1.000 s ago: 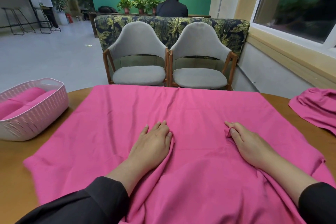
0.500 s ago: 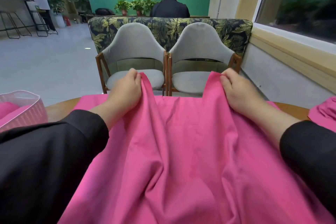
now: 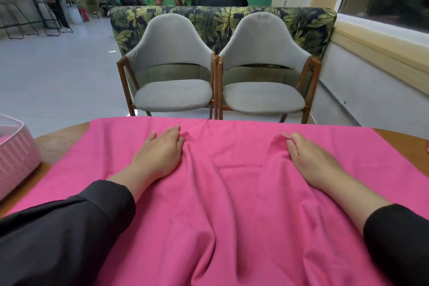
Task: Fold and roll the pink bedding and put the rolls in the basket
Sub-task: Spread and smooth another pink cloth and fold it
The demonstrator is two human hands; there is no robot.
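Both hands have come down since half a second ago: then they held the pink bedding (image 3: 232,193) up in the air by a gathered edge, and now that edge lies close to the far edge of the table (image 3: 60,144), so the cloth looks doubled over on itself, which I take for a fold being made.

At the left edge of the table stands the basket (image 3: 16,158), pale pink and only partly in view, well apart from the hands (something pink shows inside it).

Next comes the left hand (image 3: 160,155), resting palm down on the cloth near the far edge, fingers straight and together, gripping nothing; it seems to be pressing the fresh fold flat. A small pucker of cloth stands just beside its fingertips.

Further right, the right hand (image 3: 311,160) lies likewise flat, though its thumb and forefinger appear to nip a little raised ridge of the bedding. Long creases run from both wrists toward the near edge.
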